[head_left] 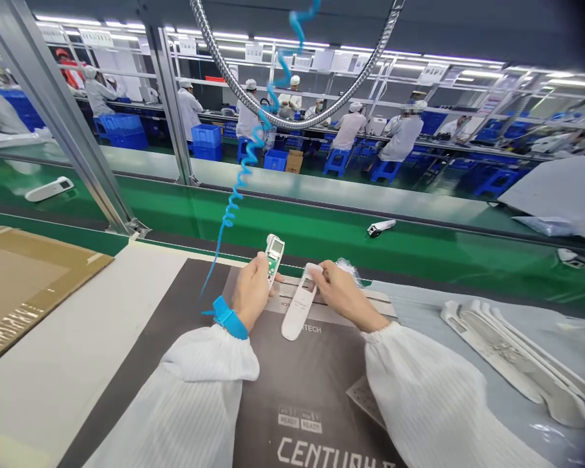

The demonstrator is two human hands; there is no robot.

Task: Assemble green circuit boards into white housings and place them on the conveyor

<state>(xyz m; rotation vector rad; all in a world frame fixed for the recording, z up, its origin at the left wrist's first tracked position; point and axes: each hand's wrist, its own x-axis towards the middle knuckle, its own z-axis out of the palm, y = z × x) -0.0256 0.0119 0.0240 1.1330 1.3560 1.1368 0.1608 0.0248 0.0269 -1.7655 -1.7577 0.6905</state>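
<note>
My left hand (251,290) is closed around a white handheld device (275,252) whose front is off, so a green circuit board and a small screen show. A blue wrist strap (229,316) with a coiled blue cord circles that wrist. In my right hand (340,290), the fingers pinch the top end of a long white plastic cover (298,311) with a window opening near its top. The cover slants over the dark printed mat (253,390), apart from the device. Whether its lower end touches the mat, I cannot tell.
Beyond the mat runs a green conveyor belt (292,211) carrying white devices (381,227). White plastic shells (511,354) lie at the right on plastic sheeting. Flattened cardboard (34,279) is at the left. Metal posts (168,97) and a hanging metal hose (292,122) stand ahead; people work behind.
</note>
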